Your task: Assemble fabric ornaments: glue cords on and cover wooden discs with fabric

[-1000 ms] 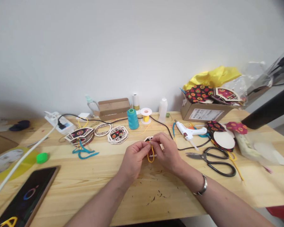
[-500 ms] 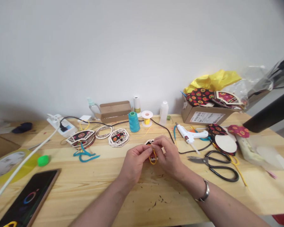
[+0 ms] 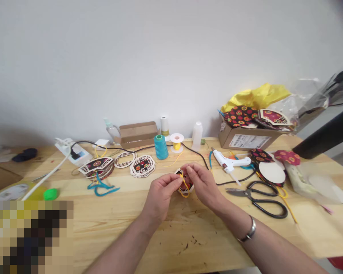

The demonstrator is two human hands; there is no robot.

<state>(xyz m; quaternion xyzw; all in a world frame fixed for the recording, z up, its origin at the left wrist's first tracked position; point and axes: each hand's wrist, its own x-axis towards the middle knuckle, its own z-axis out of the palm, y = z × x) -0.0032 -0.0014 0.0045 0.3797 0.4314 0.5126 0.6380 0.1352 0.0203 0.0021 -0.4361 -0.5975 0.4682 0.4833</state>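
While your left hand point(image 3: 161, 195) pinches the yellow cord point(image 3: 185, 196) between thumb and forefinger, your right hand point(image 3: 202, 186) is just across from it, thumb and forefinger only narrowly apart near the top of the cord; whether they grip it, I cannot tell. Between your two hands, near the middle of the wooden table point(image 3: 117, 228), is the patterned piece point(image 3: 183, 186), dark with red and a pale edge, partly hidden by your fingers. The cord hangs in a loop in front of it, toward you; whether the piece rests on the wood or is held off it is not clear. You wear a silver bracelet point(image 3: 251, 228) on your right wrist. Beyond your hands stand a teal thread cone point(image 3: 161, 147) and, just beside it, a white spool point(image 3: 177, 137) carrying yellow thread. To the left of the cone you have a stack of octagonal pieces point(image 3: 143, 166), then an oval frame point(image 3: 125, 164) and some fan-shaped pieces point(image 3: 97, 164). To your right lie black-handled scissors point(image 3: 248, 193), blades pointing toward your right hand, with a white glue gun point(image 3: 231, 162) behind them, near a cardboard box point(image 3: 227, 137).
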